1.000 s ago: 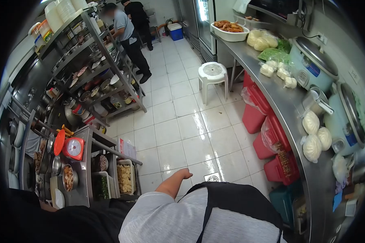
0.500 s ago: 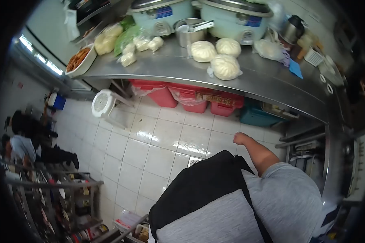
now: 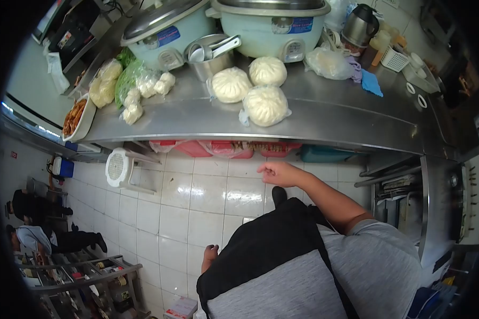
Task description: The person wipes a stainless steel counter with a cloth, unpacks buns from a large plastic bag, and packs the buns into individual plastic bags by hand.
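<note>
My right hand (image 3: 273, 173) hangs over the floor just in front of the steel counter, below its front edge. Its fingers are loosely bent and somewhat apart, with nothing visible in them. Low beside the black apron (image 3: 261, 239), my left hand (image 3: 211, 254) shows only in part; its fingers look curled in, and no object shows in them. Nearest to the right hand on the counter (image 3: 197, 119) are three pale, round, pleated bun-like pieces (image 3: 266, 106), the front one with clear plastic around it. Neither hand touches anything on the counter.
Two large cookers (image 3: 266, 34), a steel pot (image 3: 213, 66) with scoops, bagged food (image 3: 105, 82) and a white tray (image 3: 82, 125) stand on the counter. Red bins (image 3: 239, 151) sit beneath. A white stool (image 3: 120, 167) is at left; two people (image 3: 53, 239) are farther off.
The view has moved closer to the counter. My right hand has swung forward and left, its fingers looser; my left hand and a dark shoe have come into view.
</note>
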